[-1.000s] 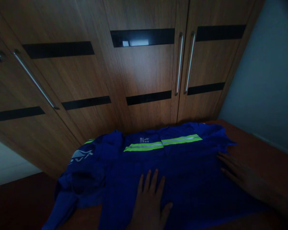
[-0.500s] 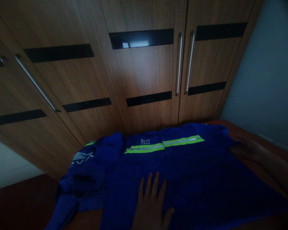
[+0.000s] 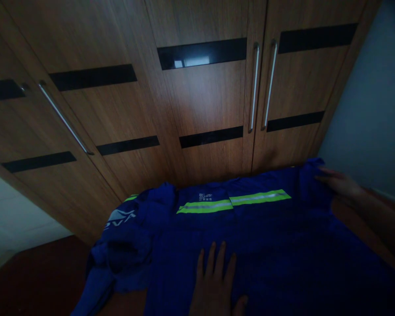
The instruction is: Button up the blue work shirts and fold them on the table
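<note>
A dark blue work jacket lies spread out, its chest crossed by yellow-green reflective strips with a silver line. White lettering marks the chest and the sleeve bunched at the left. My left hand rests flat on the jacket's front, fingers apart. At the far right, my right hand pinches the jacket near its shoulder and lifts that part a little. Some fingers of the right hand are hidden by the cloth and the dim light.
Behind the jacket stands a wooden wardrobe with black inlaid strips and long metal handles. A pale wall meets it at the right. The reddish-brown surface under the jacket shows at the left. White wall or panel lies at the far left.
My right hand has risen and closed on the jacket's shoulder part, lifting the cloth there. The left hand stays flat on the front. The view has shifted slightly left.
</note>
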`<state>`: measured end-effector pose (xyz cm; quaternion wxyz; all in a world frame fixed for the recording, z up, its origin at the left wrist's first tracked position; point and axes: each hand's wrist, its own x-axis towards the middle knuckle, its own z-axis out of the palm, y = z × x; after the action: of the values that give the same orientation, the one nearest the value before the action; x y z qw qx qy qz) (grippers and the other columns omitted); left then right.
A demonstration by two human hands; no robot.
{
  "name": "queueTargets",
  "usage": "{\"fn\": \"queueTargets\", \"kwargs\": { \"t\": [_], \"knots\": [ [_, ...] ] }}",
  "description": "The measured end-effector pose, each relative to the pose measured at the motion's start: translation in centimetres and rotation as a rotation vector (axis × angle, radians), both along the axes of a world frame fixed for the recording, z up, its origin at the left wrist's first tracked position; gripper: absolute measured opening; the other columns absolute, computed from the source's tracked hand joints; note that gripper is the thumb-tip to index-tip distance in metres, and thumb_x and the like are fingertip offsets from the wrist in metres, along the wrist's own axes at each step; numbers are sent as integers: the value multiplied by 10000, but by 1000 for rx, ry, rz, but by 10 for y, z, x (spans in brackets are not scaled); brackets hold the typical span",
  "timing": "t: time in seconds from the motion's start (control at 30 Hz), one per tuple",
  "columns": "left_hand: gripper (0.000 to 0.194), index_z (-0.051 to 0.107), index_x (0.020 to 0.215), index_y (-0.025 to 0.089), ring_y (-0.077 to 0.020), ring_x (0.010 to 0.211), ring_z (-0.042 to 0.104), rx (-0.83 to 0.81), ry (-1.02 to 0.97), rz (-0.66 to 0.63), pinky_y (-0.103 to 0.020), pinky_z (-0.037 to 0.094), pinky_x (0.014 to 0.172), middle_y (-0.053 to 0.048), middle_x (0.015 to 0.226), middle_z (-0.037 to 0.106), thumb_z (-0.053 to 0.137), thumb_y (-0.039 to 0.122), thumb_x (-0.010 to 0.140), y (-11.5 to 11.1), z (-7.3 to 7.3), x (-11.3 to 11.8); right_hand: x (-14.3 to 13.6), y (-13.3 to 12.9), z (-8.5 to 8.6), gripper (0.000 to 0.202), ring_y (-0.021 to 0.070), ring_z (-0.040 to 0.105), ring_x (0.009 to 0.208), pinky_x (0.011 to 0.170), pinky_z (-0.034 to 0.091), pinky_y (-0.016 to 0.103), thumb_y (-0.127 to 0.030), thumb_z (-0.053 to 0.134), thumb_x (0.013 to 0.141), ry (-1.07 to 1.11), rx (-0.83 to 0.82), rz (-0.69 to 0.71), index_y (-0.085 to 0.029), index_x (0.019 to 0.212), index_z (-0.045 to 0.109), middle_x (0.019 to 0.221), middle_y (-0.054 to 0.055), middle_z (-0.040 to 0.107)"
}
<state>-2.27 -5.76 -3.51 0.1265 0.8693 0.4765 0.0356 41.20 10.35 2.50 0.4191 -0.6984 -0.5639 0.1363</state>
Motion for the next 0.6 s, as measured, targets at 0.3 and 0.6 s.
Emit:
{"fn": "queueTargets", "kwargs": {
  "t": [0.3, 0.6],
  "knots": [
    [737, 139, 1473, 331, -396, 1409, 89, 19, -29, 16, -676, 104, 1096, -62, 1559, 58, 418, 616, 853, -5, 9, 1, -58, -39, -46, 388, 262, 549, 1183, 1052, 387, 424, -421, 501, 846, -453, -132, 572, -206, 1120, 673, 1262, 67, 614],
    [728, 130, 1475, 341, -377, 1416, 55, 16, -43, 18, -660, 92, 1107, -46, 1562, 18, 392, 624, 858, -6, 9, 0, -67, -16, -87, 618, 293, 357, 1343, 1096, 282, 508, -588, 333, 891, -638, -84, 316, -199, 1349, 475, 1458, 116, 402]
  ]
}}
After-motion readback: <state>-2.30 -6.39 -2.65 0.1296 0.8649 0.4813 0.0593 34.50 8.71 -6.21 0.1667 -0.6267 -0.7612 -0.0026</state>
